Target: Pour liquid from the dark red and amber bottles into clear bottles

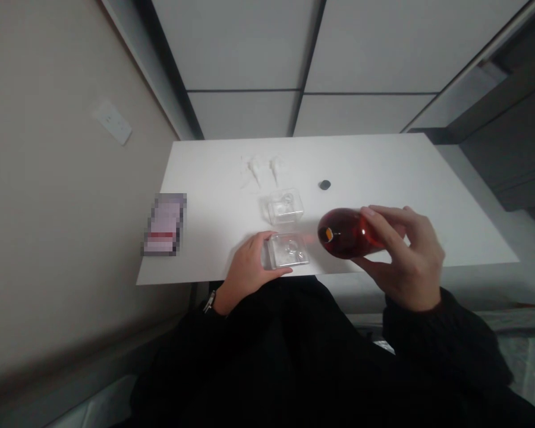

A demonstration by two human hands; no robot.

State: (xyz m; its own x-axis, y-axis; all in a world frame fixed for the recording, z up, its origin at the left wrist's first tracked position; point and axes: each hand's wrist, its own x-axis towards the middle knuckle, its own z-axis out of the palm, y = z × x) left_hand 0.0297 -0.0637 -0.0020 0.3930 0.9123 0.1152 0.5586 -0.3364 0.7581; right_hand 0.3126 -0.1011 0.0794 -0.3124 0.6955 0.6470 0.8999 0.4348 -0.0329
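Observation:
My right hand (pixel 405 255) grips a rounded, dark red see-through bottle (pixel 350 235), tilted so its opening points left. A small orange spot shows near that opening. At the table's front edge my left hand (pixel 249 267) is closed around a clear plastic box (pixel 289 249), thumb along the near side and fingers along the far side. The bottle is apart from this box, to its right. Just behind it stands a second clear plastic box (pixel 286 206), with a small round shape showing in it.
Two small white pieces with narrow tips (pixel 275 170) lie at the back of the white table (pixel 383 166). A dark round cap (pixel 325 185) rests right of them. A blurred-out phone-like item (pixel 164 226) lies at the left edge, near the wall.

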